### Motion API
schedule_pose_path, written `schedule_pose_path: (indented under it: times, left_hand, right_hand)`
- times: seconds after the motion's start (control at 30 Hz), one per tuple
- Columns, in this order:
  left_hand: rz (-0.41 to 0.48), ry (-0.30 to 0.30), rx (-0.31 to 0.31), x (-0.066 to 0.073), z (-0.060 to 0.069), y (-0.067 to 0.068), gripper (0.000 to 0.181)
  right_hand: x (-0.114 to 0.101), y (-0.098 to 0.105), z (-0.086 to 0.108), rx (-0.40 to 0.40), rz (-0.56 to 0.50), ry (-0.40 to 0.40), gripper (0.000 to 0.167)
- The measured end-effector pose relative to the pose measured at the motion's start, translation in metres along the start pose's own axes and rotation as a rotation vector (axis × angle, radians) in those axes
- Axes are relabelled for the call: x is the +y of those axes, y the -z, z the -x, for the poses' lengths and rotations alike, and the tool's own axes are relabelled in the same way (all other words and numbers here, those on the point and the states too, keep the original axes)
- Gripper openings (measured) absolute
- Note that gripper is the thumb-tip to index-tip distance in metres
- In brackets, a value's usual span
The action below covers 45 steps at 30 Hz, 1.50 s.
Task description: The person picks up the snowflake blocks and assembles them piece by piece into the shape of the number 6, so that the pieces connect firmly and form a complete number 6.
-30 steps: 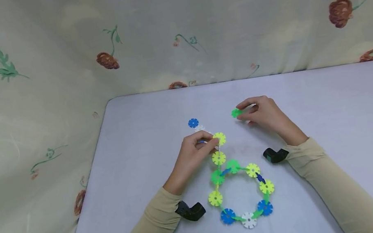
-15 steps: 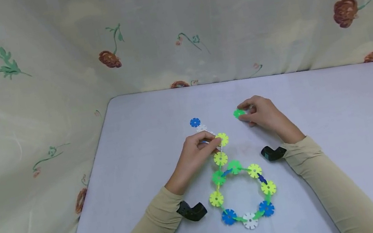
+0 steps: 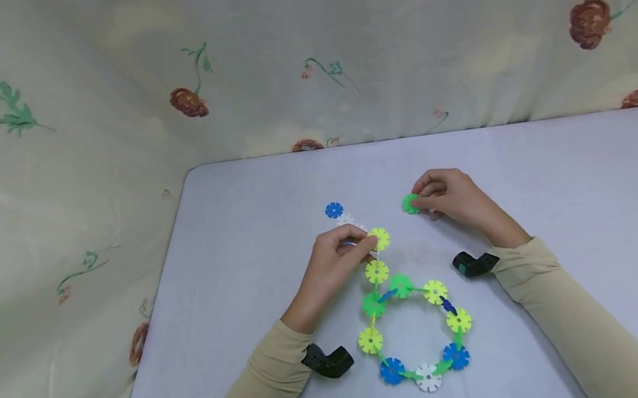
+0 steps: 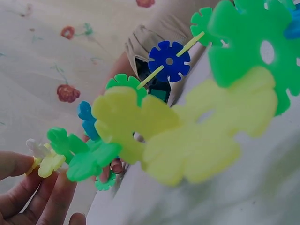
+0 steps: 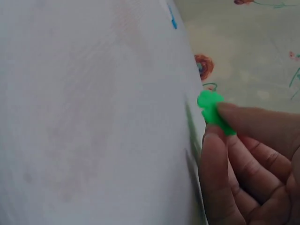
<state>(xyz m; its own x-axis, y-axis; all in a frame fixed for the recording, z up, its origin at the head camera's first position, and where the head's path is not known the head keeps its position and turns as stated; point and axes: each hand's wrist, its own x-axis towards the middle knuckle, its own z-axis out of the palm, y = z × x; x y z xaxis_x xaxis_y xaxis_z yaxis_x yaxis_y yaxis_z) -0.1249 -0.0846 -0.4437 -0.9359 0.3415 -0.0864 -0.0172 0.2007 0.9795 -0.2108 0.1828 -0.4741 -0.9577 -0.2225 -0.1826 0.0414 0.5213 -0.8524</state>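
My left hand [image 3: 336,260] pinches a yellow notched snowflake disc [image 3: 379,239] at the upper end of a chain of linked discs. This end is raised, and below it the chain joins a ring whose lowest piece is a white disc [image 3: 429,377]. The left wrist view shows my thumb and fingers gripping a small yellow disc [image 4: 50,164], with bigger discs blurred close to the camera. To the right and farther back, my right hand [image 3: 453,196] holds a loose green snowflake disc [image 3: 410,204] between thumb and fingertips. In the right wrist view, this green disc [image 5: 213,110] is seen tilted.
Beyond my left hand lie a blue disc [image 3: 334,210] and a pale white disc [image 3: 345,220], partly hidden. A white-covered table [image 3: 585,216] spreads under everything, with a flower-patterned curtain [image 3: 368,41] behind it. Each wrist carries a black camera [image 3: 475,263].
The right hand with the green disc has come slightly nearer, and its fingers have shifted on the disc. My left hand and the chain stay nearly still.
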Motion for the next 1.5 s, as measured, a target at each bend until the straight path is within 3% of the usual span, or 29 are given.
schedule_pose_path:
  times: [0.27, 0.6, 0.87, 1.23, 1.5]
  left_hand:
    - [0.02, 0.018, 0.011, 0.0, -0.001, -0.003, 0.019]
    - [0.007, 0.014, 0.006, -0.001, -0.001, -0.002, 0.02]
    - [0.013, -0.015, -0.006, 0.002, 0.0, -0.001, 0.019]
    - [0.0, -0.016, -0.012, 0.001, -0.001, -0.002, 0.021]
    - [-0.018, -0.04, 0.013, 0.001, 0.002, -0.003, 0.022]
  right_hand:
    - [-0.008, 0.004, 0.019, -0.061, -0.148, 0.07, 0.032]
    - [-0.029, -0.003, 0.041, -0.105, -0.213, 0.227, 0.019]
    - [-0.035, -0.007, 0.045, -0.143, -0.199, 0.321, 0.012]
    - [-0.037, -0.008, 0.048, -0.213, -0.189, 0.351, 0.014]
    - [-0.041, -0.012, 0.051, -0.182, -0.153, 0.377, 0.012]
